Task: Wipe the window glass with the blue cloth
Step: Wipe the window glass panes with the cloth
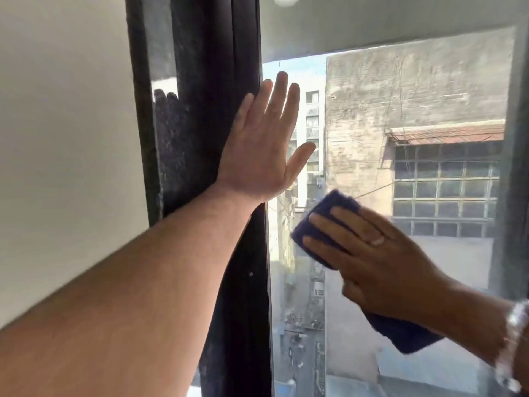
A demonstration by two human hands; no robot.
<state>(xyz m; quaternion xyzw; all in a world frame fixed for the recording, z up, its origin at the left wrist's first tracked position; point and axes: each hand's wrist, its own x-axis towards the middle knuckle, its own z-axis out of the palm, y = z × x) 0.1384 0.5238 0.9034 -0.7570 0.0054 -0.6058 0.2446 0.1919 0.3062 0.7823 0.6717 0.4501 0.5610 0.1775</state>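
Note:
The window glass fills the right half of the view, with buildings and a street seen through it. My right hand presses the blue cloth flat against the pane, fingers spread over it; a second corner of the cloth hangs out below the palm. My left hand lies flat and open, fingers apart, across the dark window frame and the left edge of the glass. It holds nothing.
A white wall runs along the left of the frame. Another dark frame upright borders the pane on the right. A beaded bracelet sits on my right wrist.

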